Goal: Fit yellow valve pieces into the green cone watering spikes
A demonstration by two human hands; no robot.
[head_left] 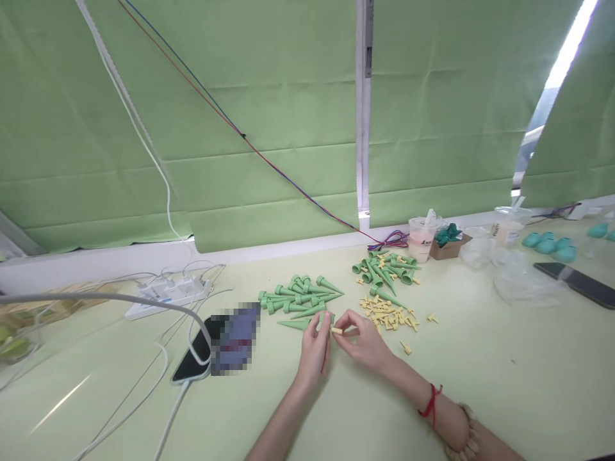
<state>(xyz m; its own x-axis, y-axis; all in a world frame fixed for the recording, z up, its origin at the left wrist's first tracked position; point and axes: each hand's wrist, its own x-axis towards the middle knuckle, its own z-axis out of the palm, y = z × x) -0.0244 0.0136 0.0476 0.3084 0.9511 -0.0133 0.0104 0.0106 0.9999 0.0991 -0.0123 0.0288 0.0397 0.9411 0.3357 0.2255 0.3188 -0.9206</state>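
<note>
My left hand is closed around a green plastic cone-shaped spike, mostly covered by the fingers. A slim green tip shows left of that hand; I cannot tell whether it belongs to the same spike. My right hand pinches a small yellow plastic peg right beside the held spike; whether the two touch is unclear. Behind my left hand lies a pile of capped green spikes. Loose yellow T-shaped pieces are scattered beyond my right hand.
Farther back is a mixed heap of open green cones and yellow pieces. A drink cup, a small cardboard box and plastic bags stand behind right. Phones, cables and a power strip flank the work area.
</note>
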